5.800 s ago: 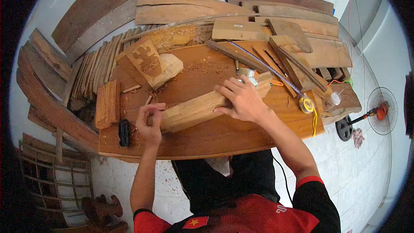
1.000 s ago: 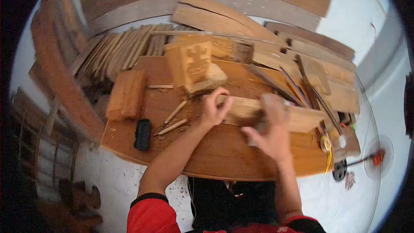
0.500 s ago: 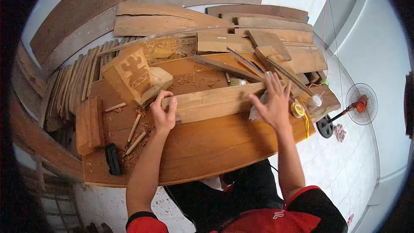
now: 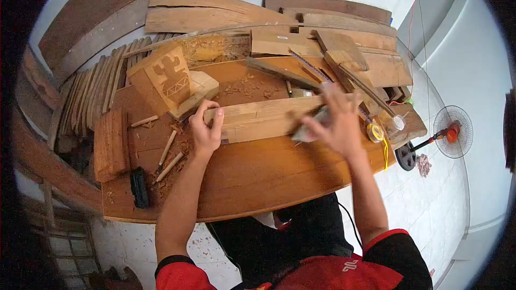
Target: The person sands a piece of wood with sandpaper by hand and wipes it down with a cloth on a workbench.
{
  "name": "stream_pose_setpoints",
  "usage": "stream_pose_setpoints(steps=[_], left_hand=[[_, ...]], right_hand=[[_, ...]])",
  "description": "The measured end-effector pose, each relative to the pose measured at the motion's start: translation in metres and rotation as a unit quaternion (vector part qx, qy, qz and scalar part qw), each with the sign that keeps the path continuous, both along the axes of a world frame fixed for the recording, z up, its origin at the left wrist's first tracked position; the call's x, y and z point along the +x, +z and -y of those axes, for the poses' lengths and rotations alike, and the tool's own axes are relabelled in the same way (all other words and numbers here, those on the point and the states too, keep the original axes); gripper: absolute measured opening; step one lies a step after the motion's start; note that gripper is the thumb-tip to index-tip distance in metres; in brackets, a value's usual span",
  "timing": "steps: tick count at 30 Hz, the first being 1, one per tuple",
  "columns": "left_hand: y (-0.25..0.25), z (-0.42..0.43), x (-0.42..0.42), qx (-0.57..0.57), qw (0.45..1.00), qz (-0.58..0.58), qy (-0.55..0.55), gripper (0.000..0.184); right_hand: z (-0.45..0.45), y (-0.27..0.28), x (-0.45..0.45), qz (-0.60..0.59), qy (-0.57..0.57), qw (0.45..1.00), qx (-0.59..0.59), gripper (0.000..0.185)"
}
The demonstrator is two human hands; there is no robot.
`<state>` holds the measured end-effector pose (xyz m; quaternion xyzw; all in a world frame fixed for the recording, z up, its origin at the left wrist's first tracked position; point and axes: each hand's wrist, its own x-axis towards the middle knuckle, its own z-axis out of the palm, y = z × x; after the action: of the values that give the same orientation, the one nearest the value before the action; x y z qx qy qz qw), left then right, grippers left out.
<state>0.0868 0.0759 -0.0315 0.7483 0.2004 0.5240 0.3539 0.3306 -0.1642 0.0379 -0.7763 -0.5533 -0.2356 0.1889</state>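
Note:
A long squared wooden beam (image 4: 260,121) lies across the tabletop, tilted slightly up toward the right. My left hand (image 4: 207,129) is closed around its left end, thumb on the near side and fingers over the top. Over the beam's right end, my right hand (image 4: 338,121) is raised with its fingers spread, smeared by motion. Just below my right thumb is a small grey-white thing (image 4: 305,133), blurred and too unclear to name. The beam's right end is partly hidden behind my right hand.
On the left stand a carved wooden block (image 4: 169,80), a reddish wood block (image 4: 111,145), chisel-like tools (image 4: 167,147) among shavings and a black object (image 4: 140,188). A yellow tape measure (image 4: 375,132) lies at the right edge. Boards are stacked behind; a fan (image 4: 451,131) stands right.
My right hand has shifted slightly and blurred, and the grey-white thing has moved left along the beam. My left hand keeps its grip. The whole view has shifted a little.

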Motion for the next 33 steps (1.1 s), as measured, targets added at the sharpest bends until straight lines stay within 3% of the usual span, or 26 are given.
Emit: stream_pose_setpoints(steps=[4, 7, 9, 12, 15, 17, 21, 22, 23, 25, 28, 33], left_hand=[[-0.005, -0.004, -0.001, -0.005, 1.0, -0.002, -0.007, 0.024], [-0.004, -0.002, -0.001, -0.005, 1.0, 0.006, -0.015, 0.024], [-0.006, -0.006, 0.0, 0.008, 1.0, 0.012, -0.021, 0.023], [-0.008, -0.006, 0.002, 0.029, 0.999, 0.021, 0.004, 0.023], [-0.002, -0.002, 0.002, 0.005, 1.0, 0.002, 0.01, 0.024], [0.001, -0.002, 0.001, 0.004, 1.0, -0.002, 0.007, 0.025], [-0.002, -0.002, 0.0, 0.028, 1.0, 0.0, 0.008, 0.025], [-0.002, -0.003, 0.001, 0.032, 0.999, 0.004, 0.006, 0.025], [-0.004, -0.002, 0.0, 0.034, 0.999, 0.01, 0.006, 0.025], [-0.002, -0.004, 0.004, 0.033, 0.999, 0.017, 0.001, 0.026], [-0.004, -0.003, -0.002, -0.013, 1.0, -0.007, -0.01, 0.027], [-0.001, 0.0, 0.0, 0.015, 1.0, -0.001, 0.004, 0.026]], right_hand=[[0.008, 0.0, 0.025, 0.0, -0.083, 0.996, -0.018, 0.097], [-0.019, 0.002, -0.027, 0.001, -0.041, 0.999, 0.008, 0.09], [-0.047, 0.002, -0.061, -0.037, 0.1, 0.994, 0.002, 0.079], [-0.068, 0.013, -0.061, 0.032, 0.302, 0.951, -0.055, 0.071], [-0.055, 0.073, -0.033, -0.258, 0.205, 0.919, -0.219, 0.064], [-0.056, 0.074, -0.006, -0.153, 0.268, 0.948, 0.078, 0.052], [-0.083, 0.053, -0.033, -0.087, 0.143, 0.969, 0.18, 0.043], [-0.093, 0.049, -0.056, -0.123, 0.093, 0.988, 0.007, 0.042], [-0.102, 0.045, -0.08, -0.152, 0.041, 0.973, -0.167, 0.041], [-0.117, -0.014, -0.107, -0.03, 0.188, 0.981, 0.04, 0.036], [-0.086, 0.0, -0.106, -0.026, 0.226, 0.972, 0.064, 0.047], [-0.012, 0.014, -0.013, -0.049, 0.114, 0.992, 0.005, 0.066]])
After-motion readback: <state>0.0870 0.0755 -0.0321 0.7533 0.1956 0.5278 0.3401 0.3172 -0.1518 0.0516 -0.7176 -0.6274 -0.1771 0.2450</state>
